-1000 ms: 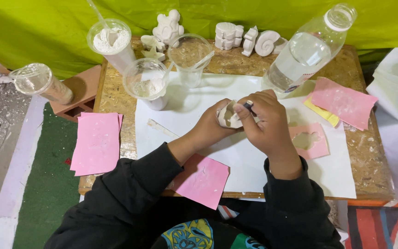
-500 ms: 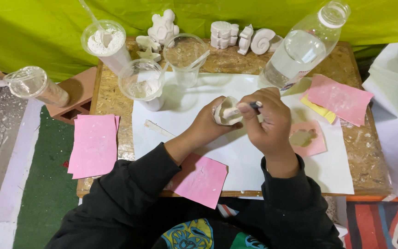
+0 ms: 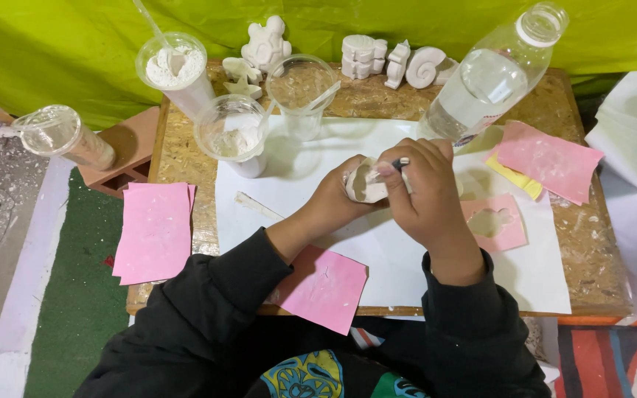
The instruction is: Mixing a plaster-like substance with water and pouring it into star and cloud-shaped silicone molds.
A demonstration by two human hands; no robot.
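Over white paper (image 3: 407, 258), both hands (image 3: 399, 195) clasp a plaster piece (image 3: 365, 186).

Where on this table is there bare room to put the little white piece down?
Bare white sheet lies below the hands, between the pink square at the front edge and the pink mould. More lies left, beyond the stick. The back edge is crowded with cups, plaster figures and the bottle.

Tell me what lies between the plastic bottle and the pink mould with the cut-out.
Head view: between the plastic bottle and pink mould lie bare white paper, nothing else.
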